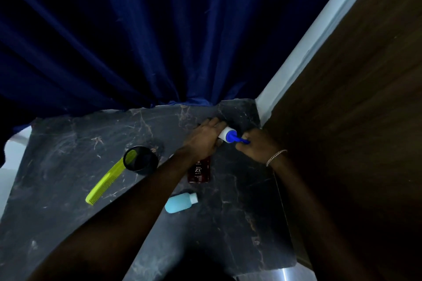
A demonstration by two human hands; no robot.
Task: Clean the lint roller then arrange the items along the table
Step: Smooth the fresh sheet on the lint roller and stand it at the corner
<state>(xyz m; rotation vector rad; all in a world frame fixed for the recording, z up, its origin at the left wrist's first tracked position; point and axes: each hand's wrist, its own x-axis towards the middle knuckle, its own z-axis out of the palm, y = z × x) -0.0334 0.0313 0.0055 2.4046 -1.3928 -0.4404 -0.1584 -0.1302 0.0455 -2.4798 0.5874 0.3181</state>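
Both hands [206,137] [259,146] around lint roller [228,136]

The left hand [206,136] covers most of the lint roller [227,136], so only its white end and blue neck show. The right hand [258,147] wraps the blue handle and hides nearly all of it. Just below the roller, the left wrist hides the top of the dark red bottle [198,170]; its small letters are too tiny to read, except "RED ZX". Farther left of the roller, the yellow-green comb [104,183] has its tip hidden inside the black mesh cup [140,159]. Both arms are cut off by the bottom edge.
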